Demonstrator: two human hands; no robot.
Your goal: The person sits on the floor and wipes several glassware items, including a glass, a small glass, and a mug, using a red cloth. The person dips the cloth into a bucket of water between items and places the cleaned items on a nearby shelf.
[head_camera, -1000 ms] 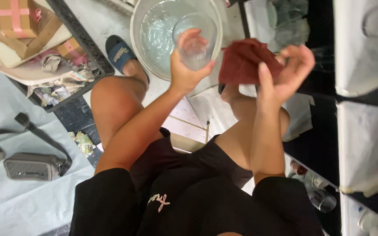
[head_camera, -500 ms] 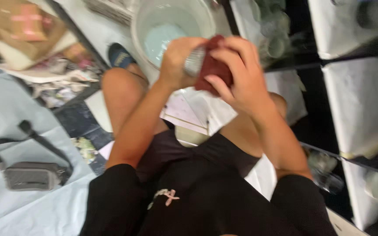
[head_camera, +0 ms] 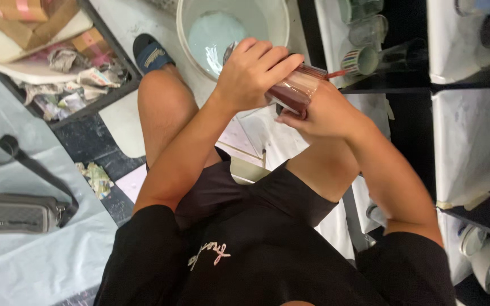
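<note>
Both hands have closed in: left hand (head_camera: 250, 73) grips the glass (head_camera: 293, 90) above the bucket (head_camera: 279, 22), fingers clamped; right hand (head_camera: 324, 113) has pushed the red cloth (head_camera: 290, 97) inside it.

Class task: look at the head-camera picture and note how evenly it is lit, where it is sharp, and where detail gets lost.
Head view: soft, even light with faint shadows; the left hand and the glass are fairly sharp; the white bucket looks pale and washed out; the shelf glasses at the top edge are slightly soft; dark shelf gaps lose detail.
</note>
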